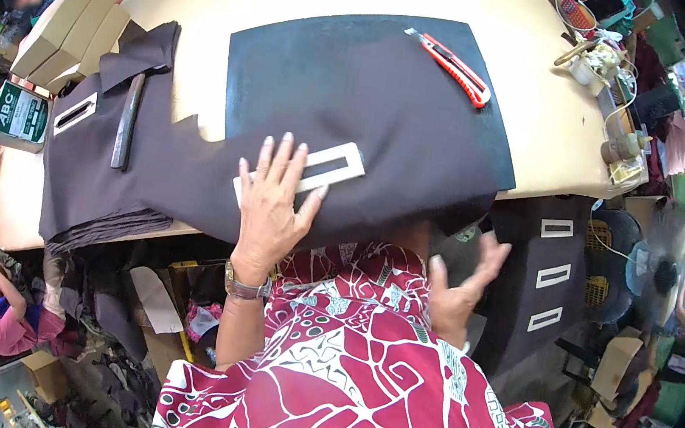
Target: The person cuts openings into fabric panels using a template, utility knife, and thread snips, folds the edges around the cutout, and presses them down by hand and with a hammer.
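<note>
My left hand point(271, 205) lies flat, fingers stretched, on a pale rectangular frame with a long slot point(351, 159). That frame rests on a sheet of dark brown material point(418, 155), which drapes over the table's front edge. Off the edge, my right hand point(466, 289) hangs with thumb and fingers apart and nothing visible in it. Under the sheet is a dark green cutting mat point(276, 60). A red and white box cutter point(458, 70) lies at the mat's upper right, its blade end pointing up and left.
At left, another slotted frame point(75, 114) and a dark bar point(127, 123) lie on stacked brown sheets point(114, 224). Beyond are cardboard boxes point(70, 27) and a green ABC box point(21, 116). Three slotted frames point(553, 276) sit on dark material at right. Other people point(13, 319) are nearby.
</note>
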Motion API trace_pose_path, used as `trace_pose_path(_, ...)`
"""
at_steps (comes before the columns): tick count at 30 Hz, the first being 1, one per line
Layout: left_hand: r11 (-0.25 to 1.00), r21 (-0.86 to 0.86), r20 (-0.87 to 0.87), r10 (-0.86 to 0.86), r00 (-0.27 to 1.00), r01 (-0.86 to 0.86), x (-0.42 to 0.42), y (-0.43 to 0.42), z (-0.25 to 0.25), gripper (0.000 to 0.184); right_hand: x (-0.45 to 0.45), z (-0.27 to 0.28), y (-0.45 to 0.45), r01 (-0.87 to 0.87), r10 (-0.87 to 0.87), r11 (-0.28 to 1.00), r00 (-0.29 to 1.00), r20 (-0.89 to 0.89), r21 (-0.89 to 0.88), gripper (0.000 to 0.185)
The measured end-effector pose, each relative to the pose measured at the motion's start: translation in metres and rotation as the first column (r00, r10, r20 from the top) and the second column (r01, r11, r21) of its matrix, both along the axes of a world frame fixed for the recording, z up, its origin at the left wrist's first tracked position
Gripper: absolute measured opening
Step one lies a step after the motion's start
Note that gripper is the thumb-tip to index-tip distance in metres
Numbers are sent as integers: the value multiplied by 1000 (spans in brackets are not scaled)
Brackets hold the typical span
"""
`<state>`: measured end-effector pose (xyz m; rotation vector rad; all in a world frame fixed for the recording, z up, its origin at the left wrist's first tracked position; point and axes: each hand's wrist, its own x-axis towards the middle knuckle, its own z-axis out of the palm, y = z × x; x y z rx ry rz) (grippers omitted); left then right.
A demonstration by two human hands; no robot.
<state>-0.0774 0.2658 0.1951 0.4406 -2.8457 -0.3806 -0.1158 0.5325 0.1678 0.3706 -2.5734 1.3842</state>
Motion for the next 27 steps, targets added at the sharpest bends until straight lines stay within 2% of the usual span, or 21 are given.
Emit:
trace_pose_path(1,999,23,14,-47,999,47,3,-1,3,55,-14,13,-4,-35,33,999,977,-210,-8,90)
trace_pose_path(2,994,44,23,-98,995,97,5,-3,5,55,-27,30,-13,-50,66,997,955,-289,62,86)
trace_pose_path(3,992,84,-27,-93,995,95,6,-8,4,55,-42,45,-27,-180,166,983,947,-276,-23,76)
trace_pose_path(4,988,125,-77,-84,993,93,9,-16,3,55,-59,47,-44,-203,221,975,915,-339,87,68)
trace_pose_path(6,997,35,-151,76,986,-72,11,-38,3,58,-82,55,-86,-319,420,899,822,-384,300,64)
trace_pose_path(8,937,70,-151,350,925,-343,13,-65,-6,63,-92,46,-129,-443,565,814,753,-337,375,67)
trace_pose_path(10,809,-119,-3,580,815,-576,17,-81,-18,65,-90,29,-164,-538,662,739,692,-289,405,71)
trace_pose_path(11,835,-245,67,521,851,-493,28,-102,-46,64,-85,21,-176,-584,699,707,661,-271,398,73)
trace_pose_path(12,865,-159,39,488,872,-476,25,-105,-47,55,-80,15,-185,-628,735,673,629,-253,391,74)
trace_pose_path(13,853,-152,-57,497,866,-500,24,-102,-50,47,-74,11,-189,-623,762,633,605,-230,460,74)
trace_pose_path(14,841,-142,-149,503,851,-522,22,-96,-56,40,-74,10,-190,-637,771,624,594,-227,452,73)
trace_pose_path(15,863,-54,-255,475,843,-502,20,-94,-58,27,-74,10,-189,-652,780,615,586,-221,444,73)
trace_pose_path(16,888,-48,-327,418,848,-457,19,-95,-57,21,-73,10,-189,-665,788,606,578,-212,438,72)
trace_pose_path(18,891,10,-376,424,824,-454,17,-96,-52,17,-71,10,-190,-679,805,583,559,-201,446,70)
trace_pose_path(20,875,211,-530,476,702,-435,15,-84,-28,14,-71,13,-191,-689,819,566,534,-211,453,69)
trace_pose_path(21,877,184,-670,442,596,-444,16,-78,-16,13,-70,12,-192,-704,825,559,525,-209,438,70)
trace_pose_path(22,885,126,-782,367,504,-448,19,-74,2,14,-66,15,-193,-711,812,584,501,-301,392,70)
trace_pose_path(23,860,76,-823,339,455,-504,25,-71,16,15,-62,22,-193,-783,837,546,494,-237,296,69)
trace_pose_path(24,827,-23,-854,276,442,-562,33,-73,29,14,-58,30,-193,-842,862,504,476,-176,193,68)
trace_pose_path(25,802,-70,-883,227,411,-593,38,-77,41,15,-53,36,-194,-839,846,520,480,-232,159,62)
trace_pose_path(27,729,-143,-910,168,378,-669,42,-90,62,15,-45,44,-191,-869,868,485,464,-176,97,50)
